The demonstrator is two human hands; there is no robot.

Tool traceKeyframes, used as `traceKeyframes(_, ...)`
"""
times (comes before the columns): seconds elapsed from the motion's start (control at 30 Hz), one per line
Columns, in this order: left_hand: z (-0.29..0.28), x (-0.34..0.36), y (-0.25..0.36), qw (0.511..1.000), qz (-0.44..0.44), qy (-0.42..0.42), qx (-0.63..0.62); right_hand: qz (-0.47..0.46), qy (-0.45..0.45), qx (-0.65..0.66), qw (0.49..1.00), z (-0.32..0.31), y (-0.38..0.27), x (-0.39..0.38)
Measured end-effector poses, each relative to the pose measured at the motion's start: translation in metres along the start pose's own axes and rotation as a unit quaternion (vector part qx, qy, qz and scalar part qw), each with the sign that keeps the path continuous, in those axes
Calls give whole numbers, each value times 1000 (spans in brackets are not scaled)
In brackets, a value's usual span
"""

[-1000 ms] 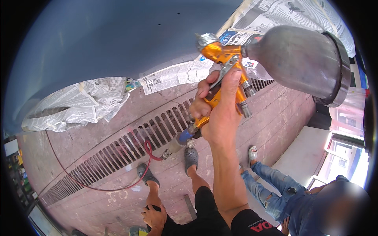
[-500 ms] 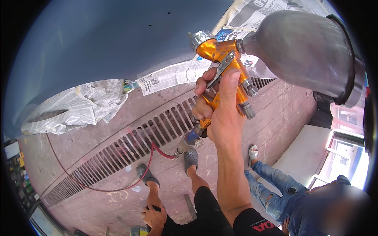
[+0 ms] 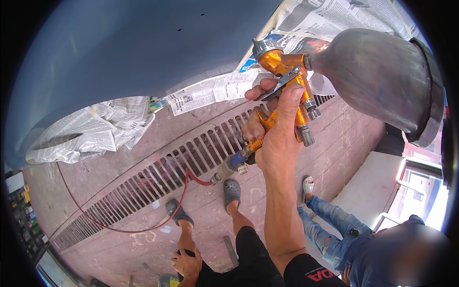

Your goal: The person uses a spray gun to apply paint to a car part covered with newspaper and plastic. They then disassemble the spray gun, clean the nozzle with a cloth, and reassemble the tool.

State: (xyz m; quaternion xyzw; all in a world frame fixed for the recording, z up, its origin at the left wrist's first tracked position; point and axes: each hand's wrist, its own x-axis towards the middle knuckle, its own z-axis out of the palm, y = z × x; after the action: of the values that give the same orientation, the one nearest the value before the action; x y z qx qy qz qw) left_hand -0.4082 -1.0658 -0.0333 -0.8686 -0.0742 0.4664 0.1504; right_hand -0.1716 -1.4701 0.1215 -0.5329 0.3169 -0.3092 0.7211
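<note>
My right hand (image 3: 279, 131) is wrapped round an orange spray gun (image 3: 273, 61), with fingers at its silver trigger. A large smoky grey paint cup (image 3: 377, 79) is fixed to the gun and tilts to the right. The nozzle end points up and left, beside a grey-blue painted panel (image 3: 129, 52) and apart from it. A red air hose (image 3: 185, 191) joins the gun's handle through a blue and metal fitting (image 3: 233, 161). On my left knee rests my left hand (image 3: 188, 262), fingers spread and holding nothing.
Newspaper sheets (image 3: 91, 129) mask the panel's lower edge, with more newspaper (image 3: 325, 21) at the upper right. A slotted drain grate (image 3: 158, 184) crosses the floor, and the hose loops over it. Another person in ripped jeans (image 3: 330, 225) is at the right.
My right hand has shifted the spray gun to the right and slightly down, taking its nozzle farther from the panel's edge. The hose end moved a little. My left hand has stayed put.
</note>
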Motion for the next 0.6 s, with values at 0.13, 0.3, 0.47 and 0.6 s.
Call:
traceKeyframes(0.13, -4, 0, 1, 1000, -3, -14, -7, -16, 10, 2, 1000, 1, 0, 6)
traceKeyframes(0.3, -2, 1, 1, 1000, -10, -10, -7, -5, 21, 10, 1000, 0, 4, 12)
traceKeyframes(0.47, -4, 1, 2, 1000, -6, -9, -9, 28, -28, 49, 998, 4, 2, 8)
traceKeyframes(0.6, -6, 0, 5, 1000, -6, -12, -7, 35, -122, 65, 990, 3, -5, -4)
